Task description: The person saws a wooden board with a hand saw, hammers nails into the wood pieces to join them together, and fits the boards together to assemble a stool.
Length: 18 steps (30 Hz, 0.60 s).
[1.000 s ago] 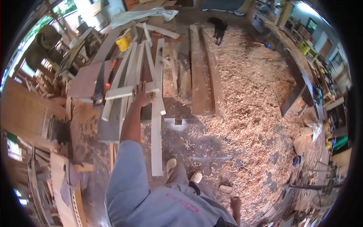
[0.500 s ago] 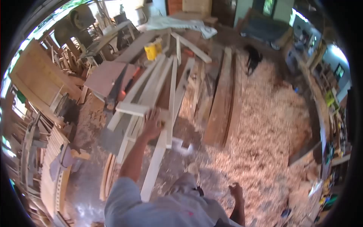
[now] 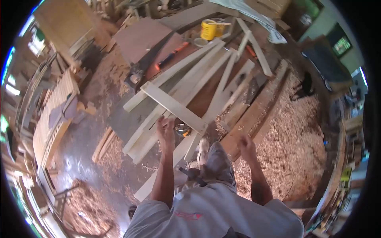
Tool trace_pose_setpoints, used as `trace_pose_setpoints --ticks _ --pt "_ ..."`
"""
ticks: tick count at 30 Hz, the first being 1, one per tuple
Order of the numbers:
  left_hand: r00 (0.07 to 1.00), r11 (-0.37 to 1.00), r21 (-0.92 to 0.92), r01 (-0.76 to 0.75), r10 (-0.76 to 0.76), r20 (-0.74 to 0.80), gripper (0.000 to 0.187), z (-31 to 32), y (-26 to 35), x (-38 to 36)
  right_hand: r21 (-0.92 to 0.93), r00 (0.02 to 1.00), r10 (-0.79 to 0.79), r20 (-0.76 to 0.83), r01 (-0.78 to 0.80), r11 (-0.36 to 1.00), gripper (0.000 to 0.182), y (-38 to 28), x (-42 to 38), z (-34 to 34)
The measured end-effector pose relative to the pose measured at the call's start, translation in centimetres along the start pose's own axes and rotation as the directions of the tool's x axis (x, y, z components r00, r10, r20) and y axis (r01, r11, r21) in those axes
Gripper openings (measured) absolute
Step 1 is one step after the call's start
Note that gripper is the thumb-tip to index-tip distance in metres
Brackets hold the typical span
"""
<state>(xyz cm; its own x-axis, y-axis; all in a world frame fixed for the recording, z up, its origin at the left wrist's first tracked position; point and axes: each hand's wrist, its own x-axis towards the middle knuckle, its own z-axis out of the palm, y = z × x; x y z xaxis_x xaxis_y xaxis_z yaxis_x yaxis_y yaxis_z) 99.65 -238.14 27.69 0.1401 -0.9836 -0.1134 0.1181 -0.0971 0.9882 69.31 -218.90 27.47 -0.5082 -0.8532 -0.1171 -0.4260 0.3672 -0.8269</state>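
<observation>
My left hand (image 3: 164, 129) is over the pale planks, fingers apart, holding nothing. Just beyond it a flat wooden crosspiece (image 3: 174, 107) lies slantwise across several long planks (image 3: 190, 81). Right of that hand, a yellow and black tape measure (image 3: 182, 129) sits close to the crosspiece's near end. My right hand (image 3: 247, 146) hangs over the near end of a brown beam (image 3: 254, 119); its fingers look curled and are blurred.
A yellow bucket (image 3: 208, 30) stands at the far end of the planks. An orange-handled tool (image 3: 171, 56) lies on a reddish board. Wood shavings (image 3: 285, 146) cover the floor on the right, where a dark animal (image 3: 304, 87) lies. A slatted wooden piece (image 3: 55, 115) is at left.
My left hand has come off the crosspiece and drawn back toward me. My right hand has risen forward from low at my side. The view has turned, and the tape measure now shows.
</observation>
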Motion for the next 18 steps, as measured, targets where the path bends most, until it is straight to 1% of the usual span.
trace_pose_setpoints --ticks 1,2,4,5,6,7,9,10,12,13,14,16,17,18 --pt "0.997 0.995 -0.069 0.072 -0.069 0.041 0.055 0.6 1.1 -0.4 0.045 0.997 -0.063 -0.046 0.065 0.997 0.025 -1.7 3.3 -0.2" --pt "0.998 0.995 -0.075 0.068 -0.068 -0.001 0.055 1.4 2.1 -0.6 0.092 0.988 -0.121 -0.097 0.130 0.987 0.024 -3.4 6.6 -0.3" --pt "0.986 0.981 -0.111 0.157 -0.149 0.073 0.059 3.1 3.2 -0.5 0.255 0.995 -0.048 -0.089 0.070 0.964 0.030 -4.4 14.0 -0.5" --pt "0.979 0.977 -0.074 0.201 -0.198 0.045 0.067 3.6 1.7 0.0 0.340 0.997 0.000 -0.081 0.028 0.940 0.038 -7.0 16.6 -0.7" --pt "0.979 0.977 -0.072 0.203 -0.201 0.034 0.067 4.0 1.5 0.0 0.421 0.995 0.055 -0.079 -0.017 0.907 0.046 -9.3 19.0 -1.3" --pt "0.977 0.975 -0.053 0.214 -0.215 -0.010 0.069 4.3 1.5 -0.2 0.419 0.995 0.058 -0.077 -0.020 0.908 0.046 -8.7 22.3 -1.6" --pt "0.965 0.969 -0.029 0.247 -0.249 -0.083 0.074 5.0 1.9 -0.2 0.519 0.993 0.105 -0.063 -0.057 0.853 0.066 -6.7 29.7 -2.6" --pt "0.956 0.963 -0.023 0.268 -0.269 -0.120 0.076 5.4 2.2 -0.1 0.520 0.993 0.096 -0.063 -0.050 0.853 0.066 -7.3 32.5 -3.0" --pt "0.925 0.959 -0.002 0.283 -0.273 -0.264 0.068 6.5 2.6 -0.2 0.492 0.979 0.092 -0.182 0.010 0.871 0.077 -7.5 35.2 -3.5" --pt "0.902 0.949 0.006 0.315 -0.297 -0.313 0.067 7.0 3.3 -0.1 0.509 0.985 0.086 -0.152 0.003 0.861 0.086 -7.6 36.6 -3.9" --pt "0.900 0.948 0.013 0.318 -0.297 -0.318 0.067 7.3 3.1 0.5 0.512 0.985 0.092 -0.145 -0.004 0.859 0.086 -7.5 38.2 -4.2" --pt "0.864 0.942 0.099 0.319 -0.247 -0.438 0.068 7.2 2.4 1.4 0.316 0.979 -0.015 -0.204 0.081 0.945 0.093 -7.4 41.0 -4.3" --pt "0.850 0.929 0.106 0.355 -0.273 -0.451 0.069 8.1 4.5 1.9 0.370 0.980 -0.061 -0.191 0.129 0.920 0.095 -7.0 42.7 -4.1" --pt "0.840 0.925 0.104 0.365 -0.279 -0.466 0.069 8.3 4.6 1.8 0.369 0.983 -0.060 -0.172 0.121 0.922 0.095 -6.7 44.1 -3.9"
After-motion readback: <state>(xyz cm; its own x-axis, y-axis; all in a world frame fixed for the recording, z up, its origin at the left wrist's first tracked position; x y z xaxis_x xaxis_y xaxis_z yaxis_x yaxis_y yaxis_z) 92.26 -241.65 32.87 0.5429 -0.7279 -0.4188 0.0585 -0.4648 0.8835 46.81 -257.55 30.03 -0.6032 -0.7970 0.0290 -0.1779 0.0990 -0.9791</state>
